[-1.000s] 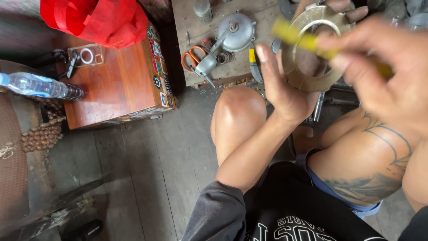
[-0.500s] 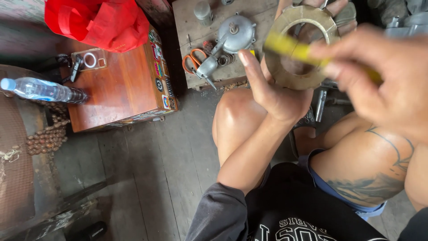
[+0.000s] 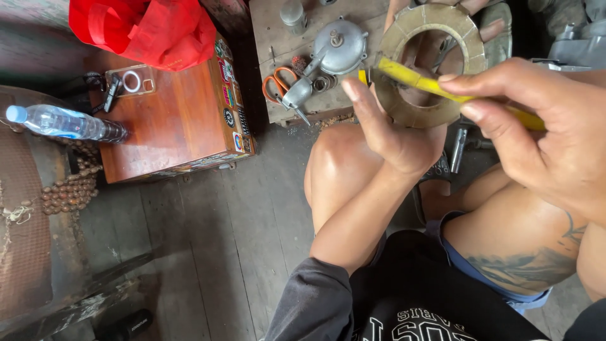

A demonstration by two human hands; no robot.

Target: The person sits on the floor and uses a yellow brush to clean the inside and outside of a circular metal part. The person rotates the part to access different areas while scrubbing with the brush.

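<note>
The left hand (image 3: 394,136) holds a flat brownish ring (image 3: 431,63) up in front of the camera, above the bare knee (image 3: 338,161). Its thumb lies against the ring's left rim, and the fingertips show past the far rim at the top of the frame, so the hand is clamped on the ring from behind. The ring faces the camera squarely; its open middle shows the palm and fingers behind it.

The right hand (image 3: 549,136) comes in from the right, closed on a yellow tool (image 3: 435,85) (a slim, straight bar; its kind cannot be told). The thumb and forefinger pinch it near the middle, and its back end runs on past the knuckles to the right. Its long axis slopes from near right to far left, and the free tip points left, lying across the ring's lower left part, at or just past the rim near the left thumb. The two hands are close together but do not touch.

Beyond the ring, on a worn wooden board (image 3: 278,101), lie orange-handled scissors (image 3: 278,82) and a grey metal cover (image 3: 341,45). Further left stands a wooden box (image 3: 170,126) with a red bag (image 3: 142,28) on its far end, and a plastic water bottle (image 3: 63,123) lies just beside the box.
</note>
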